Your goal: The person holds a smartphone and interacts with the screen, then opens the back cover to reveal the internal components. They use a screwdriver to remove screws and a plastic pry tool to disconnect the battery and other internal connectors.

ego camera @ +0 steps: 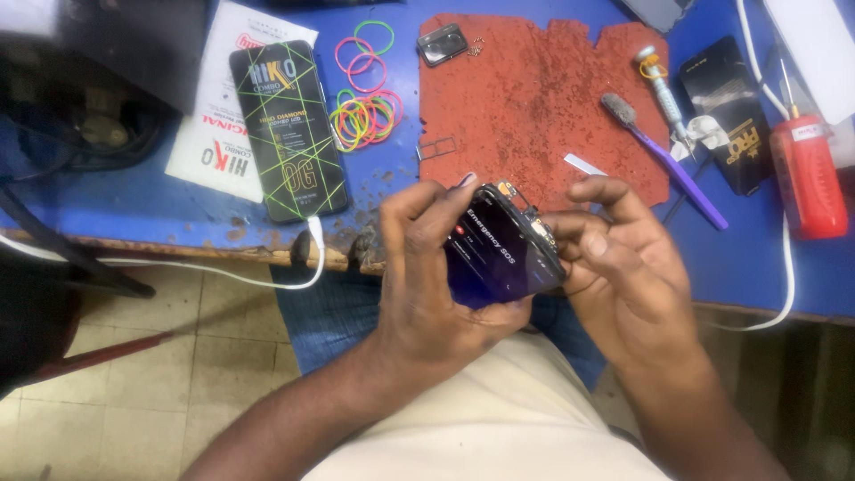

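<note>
At mid-frame the left hand (pixel 427 267) wraps tight around a lit phone (pixel 501 249), the right hand (pixel 614 258) pinching its right edge; light, stiff, slick glass, likely fragile, best held by the edges

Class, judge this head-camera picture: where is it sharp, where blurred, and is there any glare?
Head view: the phone in the left hand and right hand is slightly soft, its lit screen readable; the top-left corner is dark and blurred; the red mat and rubber bands are fairly sharp; lighting is even, with mild glare on the boxed screen protector.
</note>
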